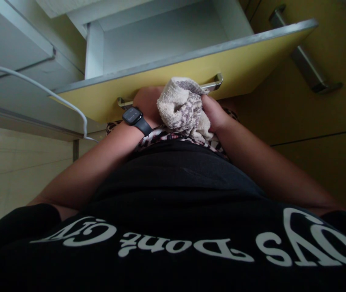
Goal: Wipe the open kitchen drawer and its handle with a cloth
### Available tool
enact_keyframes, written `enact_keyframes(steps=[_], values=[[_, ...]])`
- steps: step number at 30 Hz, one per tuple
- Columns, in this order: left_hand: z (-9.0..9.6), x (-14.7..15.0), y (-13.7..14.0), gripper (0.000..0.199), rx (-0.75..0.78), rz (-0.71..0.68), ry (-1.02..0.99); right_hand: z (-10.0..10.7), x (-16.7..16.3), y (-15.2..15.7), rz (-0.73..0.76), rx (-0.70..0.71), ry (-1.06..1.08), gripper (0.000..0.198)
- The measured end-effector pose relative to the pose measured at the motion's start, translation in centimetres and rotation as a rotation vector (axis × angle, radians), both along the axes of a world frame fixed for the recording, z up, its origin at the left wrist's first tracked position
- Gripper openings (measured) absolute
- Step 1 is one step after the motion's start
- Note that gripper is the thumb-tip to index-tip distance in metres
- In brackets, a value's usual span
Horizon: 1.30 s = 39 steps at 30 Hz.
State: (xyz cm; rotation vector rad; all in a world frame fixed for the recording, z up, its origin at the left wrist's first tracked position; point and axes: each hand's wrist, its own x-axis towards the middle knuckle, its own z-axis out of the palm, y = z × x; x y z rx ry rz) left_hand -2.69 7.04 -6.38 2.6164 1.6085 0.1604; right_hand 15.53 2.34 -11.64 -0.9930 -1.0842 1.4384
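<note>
A bunched cream-and-grey terry cloth is gathered between my two hands in front of the drawer. My left hand, below a black smartwatch, presses against the cloth's left side; its fingers curl behind the cloth, out of sight. On the other side my right hand grips the cloth's edge, its fingers mostly hidden. Right behind the hands runs the metal handle of the yellow drawer front; its middle is covered by the cloth and my left hand. Whether either hand touches the handle, I cannot tell.
The drawer is pulled out, its pale inside visible. A yellow cabinet with a metal handle stands to the right. At the left, a white cable hangs beside white cabinetry, above a tiled floor.
</note>
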Motion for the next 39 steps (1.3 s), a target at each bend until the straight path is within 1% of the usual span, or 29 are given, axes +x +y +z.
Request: enact_keyframes(steps=[3,5,12,19,24,27,34,39], values=[[-0.4,0.0,0.3,0.037,0.023,0.037,0.027,-0.1,-0.1,0.0,-0.004,0.002,0.010,0.063],[-0.4,0.0,0.2,0.041,0.033,0.047,0.040,-0.1,-0.1,0.1,0.000,-0.005,0.007,0.061],[0.6,0.2,-0.6,0.038,0.054,0.046,0.060,0.1,0.1,0.1,-0.006,-0.017,-0.020,0.061],[0.7,0.3,-0.7,0.039,0.068,0.083,0.044,0.2,0.2,0.0,-0.008,-0.014,-0.024,0.061],[1.4,0.5,-1.1,0.043,0.055,0.046,0.040,0.2,0.1,-0.1,0.011,-0.028,0.020,0.056],[1.6,0.6,-1.3,0.044,0.049,0.058,0.040,0.2,0.1,-0.1,0.028,-0.031,0.060,0.053],[1.0,0.4,-1.0,0.043,0.028,0.110,0.041,0.0,0.3,0.1,0.013,-0.035,0.016,0.051],[0.0,0.2,-0.2,0.042,0.030,0.142,0.043,-0.1,0.2,0.2,-0.009,-0.021,0.032,0.047]])
